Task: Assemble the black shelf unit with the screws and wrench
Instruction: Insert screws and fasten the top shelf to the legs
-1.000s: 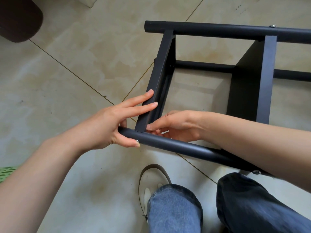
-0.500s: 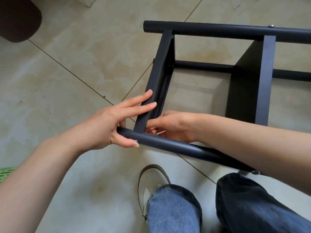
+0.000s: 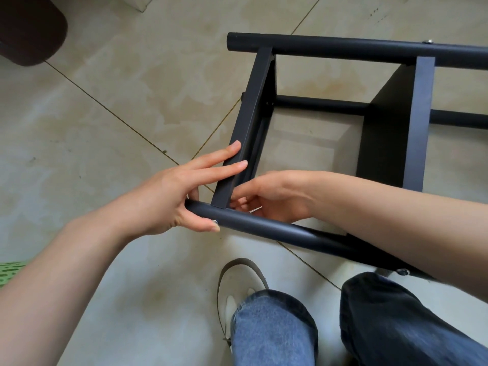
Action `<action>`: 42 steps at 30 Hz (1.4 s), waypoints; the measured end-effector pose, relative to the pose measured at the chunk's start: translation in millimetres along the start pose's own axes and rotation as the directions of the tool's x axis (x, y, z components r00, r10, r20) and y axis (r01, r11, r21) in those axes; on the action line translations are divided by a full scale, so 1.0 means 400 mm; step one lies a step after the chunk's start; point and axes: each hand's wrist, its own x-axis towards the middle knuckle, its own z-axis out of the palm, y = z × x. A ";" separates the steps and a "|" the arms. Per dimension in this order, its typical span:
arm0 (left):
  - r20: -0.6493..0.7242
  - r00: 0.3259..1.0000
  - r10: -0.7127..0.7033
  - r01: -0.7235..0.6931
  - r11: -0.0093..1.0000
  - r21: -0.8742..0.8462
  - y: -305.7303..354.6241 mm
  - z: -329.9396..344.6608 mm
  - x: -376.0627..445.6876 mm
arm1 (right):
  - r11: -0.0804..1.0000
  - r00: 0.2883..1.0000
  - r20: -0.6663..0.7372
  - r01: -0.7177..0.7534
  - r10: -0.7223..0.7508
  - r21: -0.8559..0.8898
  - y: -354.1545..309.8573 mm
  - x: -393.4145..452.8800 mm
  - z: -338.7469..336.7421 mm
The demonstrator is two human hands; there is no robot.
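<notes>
Head view looks down on the tiled floor, where I have the black shelf unit lying on its side in front of my knees. Furthest left, my left hand steadies the end joint: the fingers lie straight along the end crossbar, and the thumb presses under the near tube, right by a silver screw head that sits in the tube at that joint. Just right of the crossbar, my right hand reaches inside the frame with fingers curled around a small silvery piece, probably the wrench or a screw; too little of it shows for me to tell which. Further right, a panel already stands between the tubes, with fastener heads visible on the far tube and at the near tube's right end. I judge the frame mostly joined, with this corner screw in place and perhaps needing tightening; the rest of the unit runs out of view.
</notes>
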 end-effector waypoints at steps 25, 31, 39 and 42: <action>-0.003 1.000 0.012 -0.012 1.000 0.006 -0.009 0.003 0.002 | 0.995 0.985 -0.143 0.093 -0.095 -0.024 0.006 0.007 0.025; -0.010 1.000 0.012 -0.012 0.999 -0.041 -0.006 0.009 0.000 | 0.988 0.967 -0.209 0.127 -0.143 -0.092 0.009 -0.001 0.029; -0.346 0.909 -0.233 0.036 0.870 -0.491 -0.027 0.117 -0.061 | 0.887 0.908 -0.233 0.238 -0.347 -0.396 -0.014 -0.121 -0.018; -0.418 0.817 -0.398 -0.007 0.717 -0.697 -0.026 0.169 -0.069 | 0.765 0.823 -0.299 0.231 -0.483 -0.601 -0.043 -0.185 -0.061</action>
